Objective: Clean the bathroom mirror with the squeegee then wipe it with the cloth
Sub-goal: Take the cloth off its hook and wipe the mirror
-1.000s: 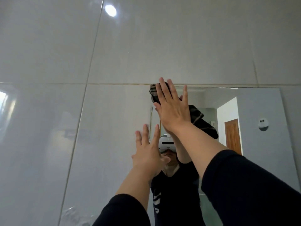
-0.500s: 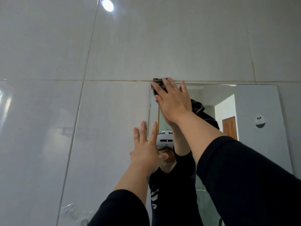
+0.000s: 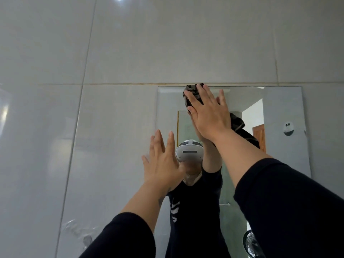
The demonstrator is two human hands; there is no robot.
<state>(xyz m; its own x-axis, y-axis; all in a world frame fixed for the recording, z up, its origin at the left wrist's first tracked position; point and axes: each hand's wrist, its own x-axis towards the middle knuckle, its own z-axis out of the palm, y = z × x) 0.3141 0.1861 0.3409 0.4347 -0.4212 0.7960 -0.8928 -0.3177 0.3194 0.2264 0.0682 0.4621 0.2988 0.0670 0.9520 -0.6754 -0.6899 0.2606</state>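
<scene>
I am pressing the dark cloth [image 3: 191,94] flat against the mirror [image 3: 279,108], right up at its top edge, a little in from the top left corner. My right hand [image 3: 208,114] is lying over the cloth with the fingers spread out and the palm pushing in, because I think a flat hand is keeping more of the cloth on the glass than a pinch would. Part of the cloth is sticking out above my fingertips and another part is hanging down past my wrist. My left hand [image 3: 163,161] is resting lower down with its fingers spread too, over the mirror's left edge where the glass meets the grey wall tiles [image 3: 111,127]. I cannot tell if it is pushing hard or just touching. I think I am leaning on it so I am not wobbling while I am reaching up high. The squeegee is not showing anywhere, so I am guessing the wiping part is going on now. No bucket, bowl or box is showing here, so nothing is sitting in anything.
</scene>
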